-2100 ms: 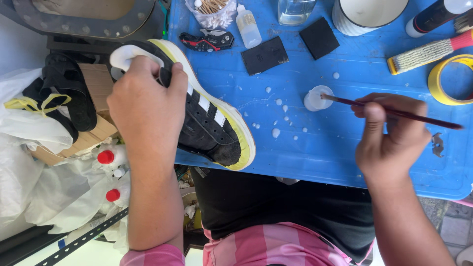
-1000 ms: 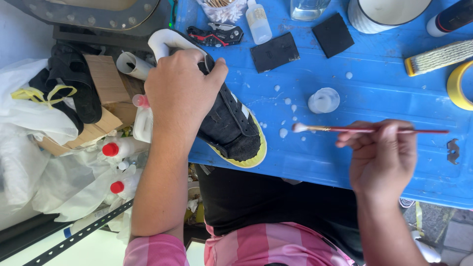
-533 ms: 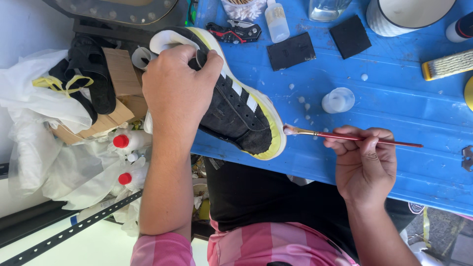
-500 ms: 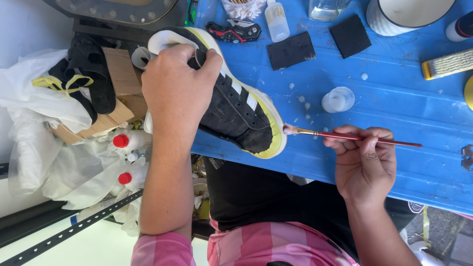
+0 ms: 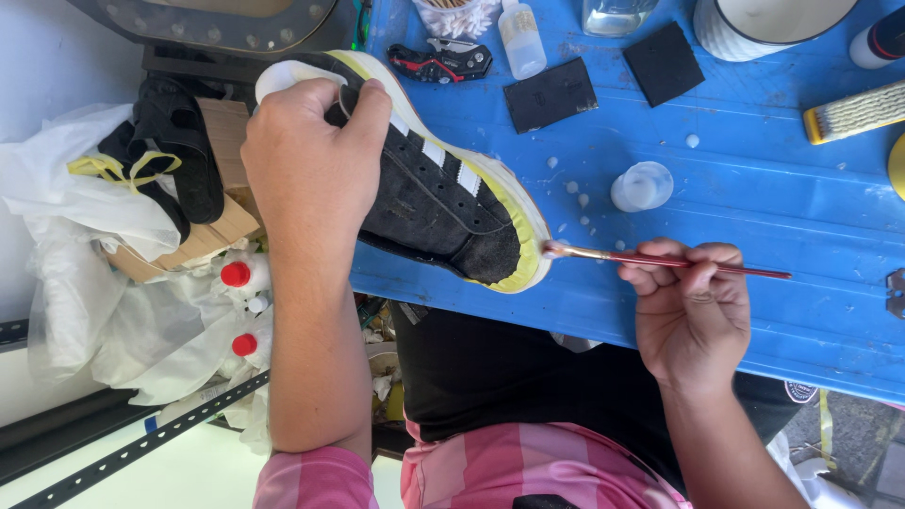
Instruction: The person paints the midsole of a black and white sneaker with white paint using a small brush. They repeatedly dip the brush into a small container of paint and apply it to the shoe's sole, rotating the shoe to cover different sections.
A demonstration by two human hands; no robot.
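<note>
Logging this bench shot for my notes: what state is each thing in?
Shoe: on its side, gripped at the heel by left hand.
Brush: in right hand, tip touching the yellow sole at the toe.
Small cup: upright, open.
Dropper bottle: capped.
Folding knife: closed.

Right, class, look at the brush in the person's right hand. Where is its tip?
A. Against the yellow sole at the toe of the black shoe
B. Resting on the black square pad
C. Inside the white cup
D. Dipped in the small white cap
A: the tip of the brush, held in the right hand, meets the yellow sole edge at the toe of the shoe, which the left hand steadies; the cap sits apart.
</note>
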